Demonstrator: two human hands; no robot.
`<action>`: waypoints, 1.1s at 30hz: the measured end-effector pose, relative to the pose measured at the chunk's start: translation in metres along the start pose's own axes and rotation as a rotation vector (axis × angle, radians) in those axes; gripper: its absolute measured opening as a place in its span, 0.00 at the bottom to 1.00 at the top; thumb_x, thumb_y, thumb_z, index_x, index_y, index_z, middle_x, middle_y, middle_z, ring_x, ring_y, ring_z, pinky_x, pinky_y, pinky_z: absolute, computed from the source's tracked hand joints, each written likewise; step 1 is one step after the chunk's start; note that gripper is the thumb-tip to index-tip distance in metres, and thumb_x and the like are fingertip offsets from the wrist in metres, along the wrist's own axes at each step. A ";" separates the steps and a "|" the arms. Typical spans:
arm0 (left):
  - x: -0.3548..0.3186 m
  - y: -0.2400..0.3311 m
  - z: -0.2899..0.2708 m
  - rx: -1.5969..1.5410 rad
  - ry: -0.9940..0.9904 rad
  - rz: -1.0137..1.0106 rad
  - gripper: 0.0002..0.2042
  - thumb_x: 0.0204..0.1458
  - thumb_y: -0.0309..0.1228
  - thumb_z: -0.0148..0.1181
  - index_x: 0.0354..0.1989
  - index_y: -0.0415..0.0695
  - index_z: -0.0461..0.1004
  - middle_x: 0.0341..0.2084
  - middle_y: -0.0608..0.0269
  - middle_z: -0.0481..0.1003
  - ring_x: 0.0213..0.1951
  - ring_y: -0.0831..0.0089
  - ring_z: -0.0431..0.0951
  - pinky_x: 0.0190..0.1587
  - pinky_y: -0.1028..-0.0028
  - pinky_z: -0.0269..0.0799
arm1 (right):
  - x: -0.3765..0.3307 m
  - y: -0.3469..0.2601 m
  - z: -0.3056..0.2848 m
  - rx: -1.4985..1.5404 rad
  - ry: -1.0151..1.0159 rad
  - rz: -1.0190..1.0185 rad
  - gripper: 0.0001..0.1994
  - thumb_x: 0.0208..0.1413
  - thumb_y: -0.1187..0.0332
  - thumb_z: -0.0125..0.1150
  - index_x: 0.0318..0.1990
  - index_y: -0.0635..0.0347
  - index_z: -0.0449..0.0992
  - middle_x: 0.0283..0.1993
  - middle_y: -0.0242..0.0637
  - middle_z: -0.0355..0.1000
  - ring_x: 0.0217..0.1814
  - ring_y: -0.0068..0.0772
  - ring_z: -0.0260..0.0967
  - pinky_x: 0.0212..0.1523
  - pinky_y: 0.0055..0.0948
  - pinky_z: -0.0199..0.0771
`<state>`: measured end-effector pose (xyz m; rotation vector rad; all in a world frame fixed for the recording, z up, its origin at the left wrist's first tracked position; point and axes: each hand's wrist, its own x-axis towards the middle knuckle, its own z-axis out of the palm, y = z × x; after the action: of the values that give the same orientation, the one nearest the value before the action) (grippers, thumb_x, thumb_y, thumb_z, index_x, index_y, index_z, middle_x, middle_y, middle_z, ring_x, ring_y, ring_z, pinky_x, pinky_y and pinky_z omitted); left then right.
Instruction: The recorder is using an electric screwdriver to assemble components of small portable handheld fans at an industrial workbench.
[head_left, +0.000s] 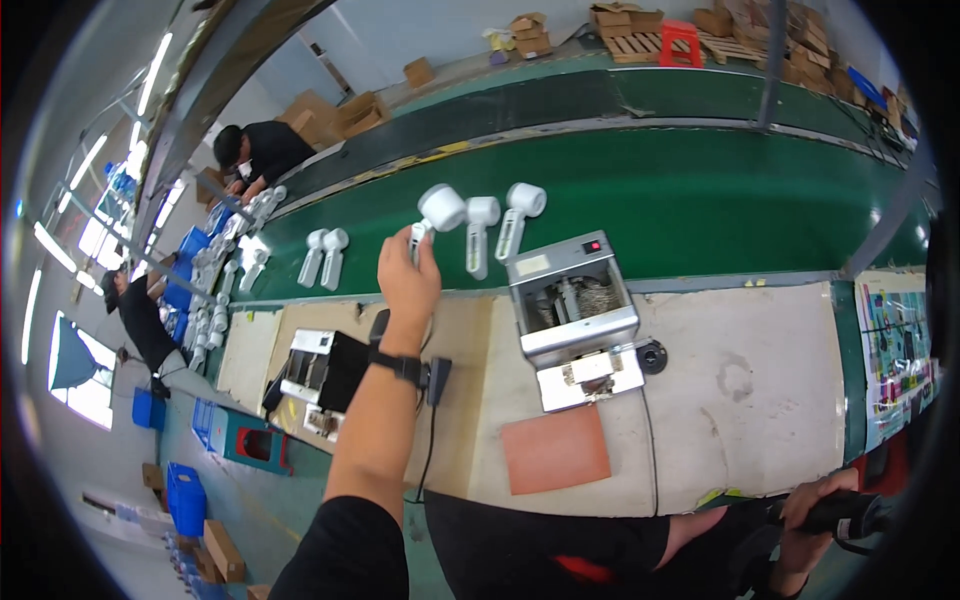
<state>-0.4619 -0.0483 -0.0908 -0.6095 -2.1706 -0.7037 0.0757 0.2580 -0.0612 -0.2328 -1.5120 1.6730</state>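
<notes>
My left hand (409,280) reaches over the green conveyor belt, its fingers closed round the handle of a white handheld device with a round, drum-like head (442,207). Just right of it, a second white device (478,238) lies on the belt, and a third white device (519,222) lies beyond that one. Far from them, at the lower right, my right hand (818,498) is wrapped round a black cylindrical corded tool (848,515); its working end cannot be made out.
A silver screw-feeder-like machine (572,305) with a red switch stands on the bench, an orange-red mat (556,450) before it. A smaller machine (318,362) is partly behind my left arm. Cables trail nearby. Two people (268,152) work on the left, near more white devices (323,258).
</notes>
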 end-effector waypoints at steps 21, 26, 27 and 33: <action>-0.178 0.189 -0.124 -0.552 -0.503 0.082 0.12 0.52 0.25 0.65 0.45 0.46 0.83 0.36 0.62 0.78 0.40 0.57 0.76 0.44 0.60 0.71 | 0.093 0.056 0.243 0.258 -0.276 -0.094 0.27 0.65 0.44 0.62 0.50 0.63 0.66 0.25 0.32 0.68 0.24 0.24 0.65 0.26 0.27 0.69; -0.183 0.188 -0.134 -0.572 -0.553 0.177 0.14 0.48 0.20 0.62 0.44 0.47 0.84 0.35 0.63 0.77 0.40 0.59 0.75 0.46 0.62 0.69 | 0.093 0.080 0.254 0.222 -0.309 -0.079 0.24 0.66 0.49 0.62 0.49 0.63 0.67 0.25 0.33 0.68 0.24 0.23 0.66 0.25 0.26 0.69; -0.183 0.188 -0.135 -0.576 -0.550 0.168 0.14 0.48 0.20 0.62 0.44 0.47 0.84 0.35 0.63 0.77 0.40 0.59 0.75 0.46 0.62 0.69 | 0.093 0.081 0.254 0.218 -0.303 -0.068 0.23 0.67 0.50 0.61 0.49 0.63 0.67 0.25 0.33 0.68 0.24 0.23 0.65 0.25 0.26 0.69; -0.181 0.182 -0.135 -0.608 -0.555 0.219 0.13 0.49 0.23 0.63 0.43 0.46 0.82 0.36 0.62 0.77 0.41 0.59 0.75 0.47 0.61 0.66 | 0.088 0.073 0.254 0.306 -0.283 0.037 0.17 0.65 0.58 0.66 0.48 0.62 0.69 0.29 0.29 0.70 0.25 0.18 0.65 0.26 0.22 0.66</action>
<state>-0.1726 -0.0384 -0.1035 -1.4800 -2.3075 -1.1907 -0.1734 0.1391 -0.0275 0.1469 -1.4305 2.0041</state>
